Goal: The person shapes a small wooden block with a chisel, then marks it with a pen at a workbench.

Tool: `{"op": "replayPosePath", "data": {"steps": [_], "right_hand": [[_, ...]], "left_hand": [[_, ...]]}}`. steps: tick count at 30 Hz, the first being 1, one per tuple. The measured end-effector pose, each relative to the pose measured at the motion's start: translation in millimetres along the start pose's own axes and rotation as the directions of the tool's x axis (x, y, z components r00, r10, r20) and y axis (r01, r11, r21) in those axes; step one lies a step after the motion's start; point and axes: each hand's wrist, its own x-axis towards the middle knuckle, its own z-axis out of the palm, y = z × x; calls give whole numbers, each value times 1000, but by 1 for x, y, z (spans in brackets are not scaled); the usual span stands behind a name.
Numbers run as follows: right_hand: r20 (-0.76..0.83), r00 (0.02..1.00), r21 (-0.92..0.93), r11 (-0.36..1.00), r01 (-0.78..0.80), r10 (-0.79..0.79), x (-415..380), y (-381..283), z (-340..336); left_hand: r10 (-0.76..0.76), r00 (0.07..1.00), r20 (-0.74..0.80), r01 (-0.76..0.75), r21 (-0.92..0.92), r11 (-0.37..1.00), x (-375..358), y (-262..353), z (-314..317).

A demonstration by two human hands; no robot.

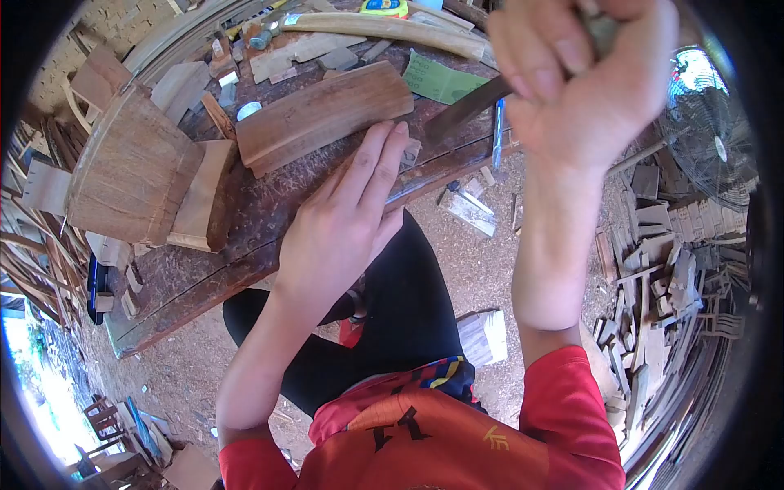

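Observation:
My left hand lies on the workbench with its fingers stretched out, the fingertips by the near right end of a curved wooden piece. Under and beside those fingertips is a small pale scrap, partly hidden. Raised at the upper right, my right hand is closed around a flat, dark bar that looks like a file. Its free end points down and left, just right of the curved piece. My fist hides the file's other end.
The dark wooden workbench carries a large tapered wooden form, green sandpaper, a curved wooden strip and a tape measure. A fan and a pile of wood offcuts stand at the right.

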Motion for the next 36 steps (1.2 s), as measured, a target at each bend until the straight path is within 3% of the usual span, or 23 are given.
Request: {"op": "replayPosePath", "data": {"steps": [3,4,5,8,12,14,17,18,22,25,27,29,33,34,36], "right_hand": [[44,985,210,962,-173,167,-2,-6,3],[-41,977,155,967,-202,211,-2,-13,14],[-37,978,160,967,-198,206,-5,-13,13],[30,997,54,996,67,-69,1,6,-7],[22,998,210,975,-70,66,-10,21,1],[-3,991,161,979,-128,130,-5,-5,-2],[-65,976,245,951,-188,210,-3,-20,10],[-136,967,210,960,-186,217,-13,0,21],[-22,992,204,972,-118,125,-6,-2,4],[-61,969,190,956,-224,239,-9,-20,9],[-102,971,141,969,-203,218,-15,2,15],[-149,967,101,976,-195,209,-15,-3,17],[-278,926,190,959,-208,256,-16,-22,1],[-303,916,209,956,-206,263,-18,-27,-4],[-357,886,244,945,-217,296,-22,-30,-3]], "left_hand": [[-2,1000,-15,2,5,1000,1,1,0],[2,1000,-18,-2,11,1000,1,2,0],[3,1000,-20,-3,19,1000,1,2,1],[-4,1000,-21,5,27,1000,0,0,3],[-38,999,14,37,43,998,1,2,2],[-33,999,13,32,39,999,1,3,2],[-31,1000,2,30,42,999,-1,2,3],[-23,1000,-7,23,46,999,1,2,3],[-31,999,-5,32,68,997,-2,2,5],[-8,1000,-10,9,77,997,-2,2,5],[34,999,-12,-32,126,992,0,1,4],[0,998,-61,2,34,999,4,7,1],[-61,988,-140,42,-136,990,7,6,-2],[-55,972,-227,20,-153,988,8,3,1],[-115,972,-205,74,-200,977,6,2,-1]]}}
